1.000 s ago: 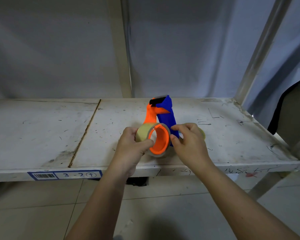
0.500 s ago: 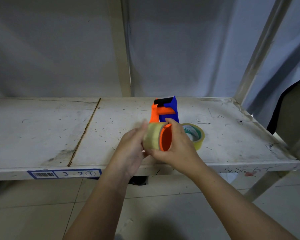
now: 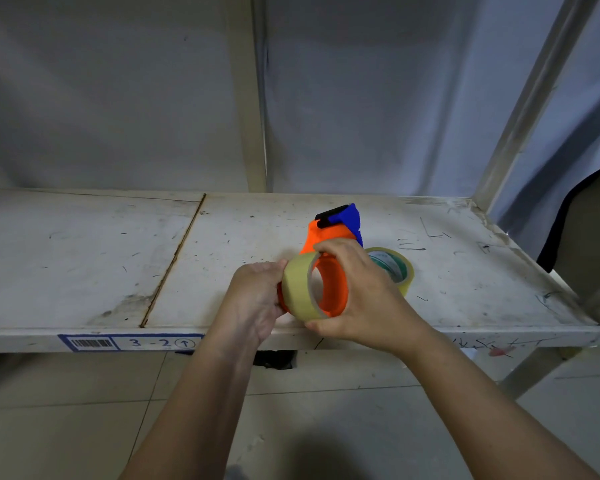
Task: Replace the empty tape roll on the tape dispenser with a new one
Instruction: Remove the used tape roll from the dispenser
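While both hands are working at the front edge of the shelf, the scene is reading like this:

Left hand: gripping the orange part of the tape dispenser from the left, fingers curling closed round it.
Right hand: pinching the empty tape roll, thumb pressing under its lower rim and fingers hooking over the top.
Empty tape roll: a pale yellowish ring, sitting partly over the orange hub, tilting toward the camera.
Tape dispenser: standing on the shelf, its blue and black head pointing away toward the back.
New tape roll: lying flat on the shelf just right of the dispenser, partly hiding behind the right hand.
Shelf label: showing a barcode and "3-2" on the front lip.
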`<state>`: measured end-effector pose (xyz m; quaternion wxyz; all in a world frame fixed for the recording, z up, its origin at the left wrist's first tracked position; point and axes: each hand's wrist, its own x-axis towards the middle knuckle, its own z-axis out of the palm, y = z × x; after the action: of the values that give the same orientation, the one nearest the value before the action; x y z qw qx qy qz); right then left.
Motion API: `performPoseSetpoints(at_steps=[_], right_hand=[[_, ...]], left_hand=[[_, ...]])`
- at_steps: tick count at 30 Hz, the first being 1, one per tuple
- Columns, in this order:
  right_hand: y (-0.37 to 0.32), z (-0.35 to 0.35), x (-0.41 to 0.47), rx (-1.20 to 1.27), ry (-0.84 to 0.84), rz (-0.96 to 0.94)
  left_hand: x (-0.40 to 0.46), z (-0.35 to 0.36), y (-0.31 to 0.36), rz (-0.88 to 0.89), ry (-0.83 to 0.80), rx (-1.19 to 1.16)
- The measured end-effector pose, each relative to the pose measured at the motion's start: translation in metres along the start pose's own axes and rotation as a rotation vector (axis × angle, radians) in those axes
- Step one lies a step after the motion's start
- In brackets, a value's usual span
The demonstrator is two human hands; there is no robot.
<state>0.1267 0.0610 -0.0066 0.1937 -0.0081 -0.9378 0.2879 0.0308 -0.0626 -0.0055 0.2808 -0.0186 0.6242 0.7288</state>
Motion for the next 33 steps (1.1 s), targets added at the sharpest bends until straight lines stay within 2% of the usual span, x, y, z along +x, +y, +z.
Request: performPoseSetpoints(at_steps=[6, 11, 13, 16, 19, 22, 25, 27, 30, 33], right_hand=[[-0.004, -0.004, -0.001, -0.106, -0.063, -0.101], [-0.009, -0.002, -0.002, -0.174, -0.090, -0.100], [-0.011, 0.002, -0.002, -0.180, -0.091, 0.011], [-0.009, 0.008, 0.002, 0.001, -0.059, 0.316], [-0.001, 0.011, 0.005, 0.153, -0.021, 0.405], [-0.003, 0.006, 0.001, 0.100, -0.014, 0.294], [-0.005, -0.004, -0.003, -0.097, -0.101, 0.050], [-0.003, -0.016, -0.004, -0.126, -0.078, -0.076], [0.006, -0.041, -0.004, 0.041, 0.065, 0.004], [0.019, -0.058, -0.002, 0.144, 0.166, 0.179]], left_hand=[[-0.002, -0.005, 0.005, -0.059, -0.059, 0.025], [0.000, -0.005, 0.004, -0.010, -0.024, 0.034], [0.000, 0.000, 0.000, 0.051, 0.042, 0.075], [-0.001, 0.010, -0.008, 0.159, 0.087, 0.158], [-0.005, 0.016, -0.009, 0.211, 0.066, 0.216], [0.002, 0.013, -0.008, 0.199, 0.082, 0.212], [0.013, 0.000, -0.002, 0.113, 0.145, 0.181], [0.019, -0.014, 0.003, 0.060, 0.201, 0.132], [0.027, -0.033, 0.010, 0.030, 0.287, 0.037], [0.027, -0.032, 0.010, 0.025, 0.263, -0.004]])
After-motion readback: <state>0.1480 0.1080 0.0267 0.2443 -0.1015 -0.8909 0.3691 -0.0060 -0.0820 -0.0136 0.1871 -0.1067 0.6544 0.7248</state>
